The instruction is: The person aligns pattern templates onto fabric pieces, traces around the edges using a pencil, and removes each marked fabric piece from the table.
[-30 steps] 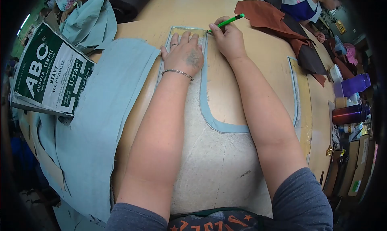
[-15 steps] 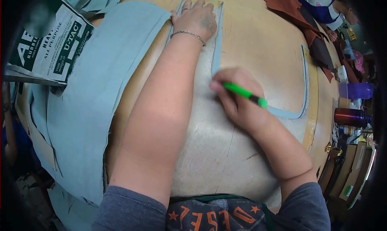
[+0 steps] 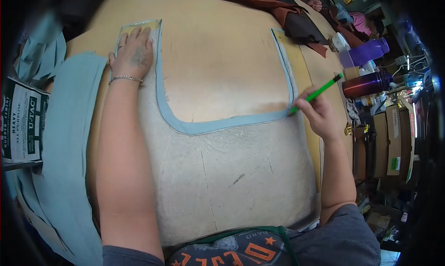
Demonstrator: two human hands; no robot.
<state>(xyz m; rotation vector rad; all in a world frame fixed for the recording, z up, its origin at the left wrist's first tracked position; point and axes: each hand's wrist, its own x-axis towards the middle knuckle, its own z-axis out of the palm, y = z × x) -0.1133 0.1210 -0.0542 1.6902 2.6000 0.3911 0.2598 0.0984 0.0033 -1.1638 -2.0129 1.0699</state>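
Note:
A grey U-shaped template (image 3: pixel 236 168) lies flat on the table, with pencil-like marks and scuffs on its face. Light blue material (image 3: pixel 227 123) shows from under it as a band along the inner curve. My left hand (image 3: pixel 134 55) presses flat, fingers extended, on the template's far left arm, near its yellowish end. My right hand (image 3: pixel 320 115) grips a green pen (image 3: pixel 324 88) with a black end, held tilted. Its tip meets the blue band or the template edge at the right inner corner; which one I cannot tell.
Light blue sheets (image 3: pixel 69 150) hang over the left side beside a rubber cement can (image 3: pixel 23 122). Brown leather pieces (image 3: pixel 259 6) lie at the back. Along the right stand a purple bottle (image 3: pixel 368 52), a dark metallic bottle (image 3: pixel 366 84) and cardboard boxes (image 3: pixel 394 136). A person's hand (image 3: pixel 316 5) shows behind.
My right hand has carried the pen rightward along the inner curve, from the left side to the right corner. My left hand stays on the same arm. The camera view has shifted.

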